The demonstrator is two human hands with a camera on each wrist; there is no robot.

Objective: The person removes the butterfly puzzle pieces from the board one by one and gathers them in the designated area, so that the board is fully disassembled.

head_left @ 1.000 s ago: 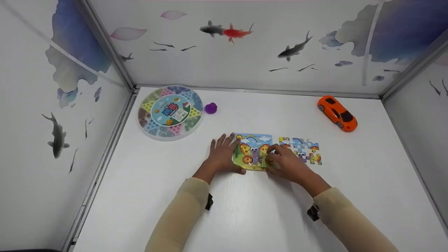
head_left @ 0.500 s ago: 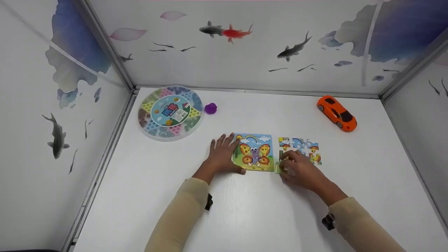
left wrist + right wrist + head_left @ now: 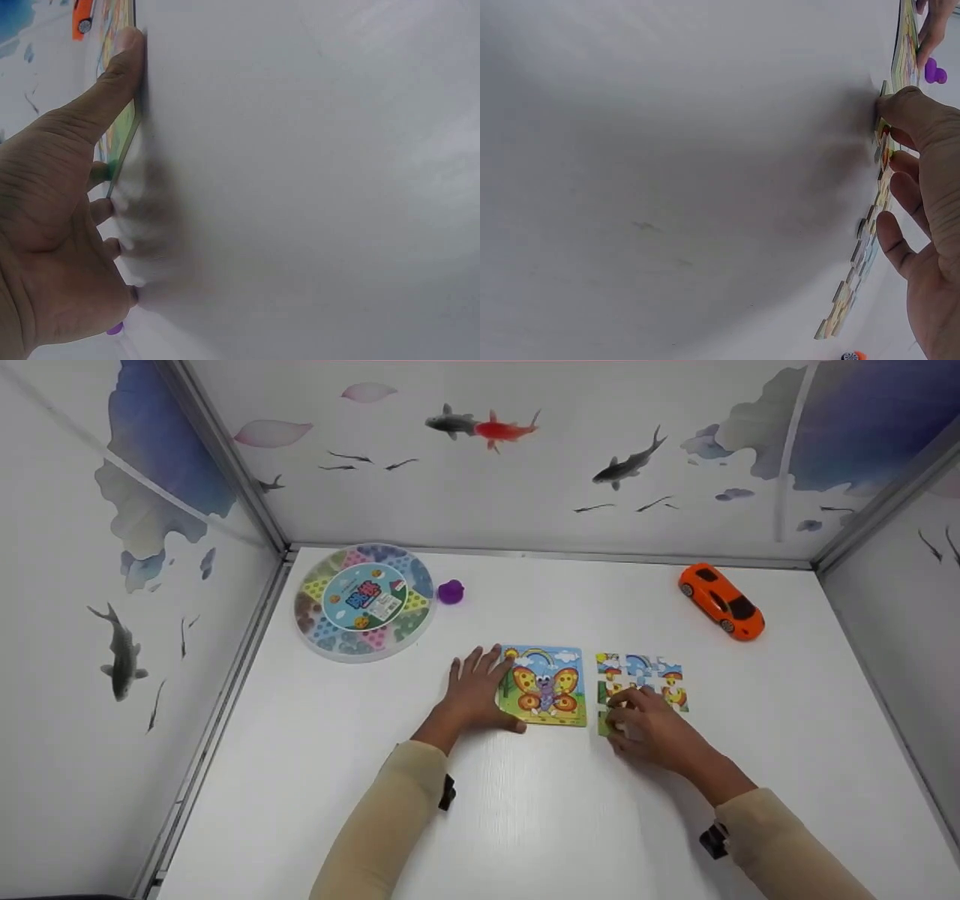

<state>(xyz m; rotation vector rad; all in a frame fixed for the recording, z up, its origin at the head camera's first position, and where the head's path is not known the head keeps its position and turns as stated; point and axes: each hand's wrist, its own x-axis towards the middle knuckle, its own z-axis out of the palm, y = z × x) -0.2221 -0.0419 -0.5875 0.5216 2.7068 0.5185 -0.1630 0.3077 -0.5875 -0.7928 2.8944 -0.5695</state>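
Observation:
A square butterfly puzzle board [image 3: 547, 690] lies flat on the white table. My left hand [image 3: 476, 690] rests at its left edge with fingers spread, and the thumb reaches the lower left corner. In the left wrist view, the thumb of this hand [image 3: 60, 187] lies along the board's edge. Just right of the board, several puzzle pieces [image 3: 671, 673] lie in rows. My right hand [image 3: 652, 727] pinches a green puzzle piece [image 3: 602, 725] at the lower left of those rows, its fingers covering most of it. The right wrist view shows thumb and fingertips of this hand [image 3: 930, 180] close over the table.
A round Chinese checkers-style board [image 3: 365, 601] sits at the back left, with a small purple object [image 3: 451, 592] beside it. An orange toy car [image 3: 721, 601] stands at the back right. Printed wall panels [image 3: 525, 472] enclose the table at the back and sides.
My right hand has moved right, off the butterfly board, carrying the green puzzle piece to the lower left of the loose pieces. My left hand has stayed put.

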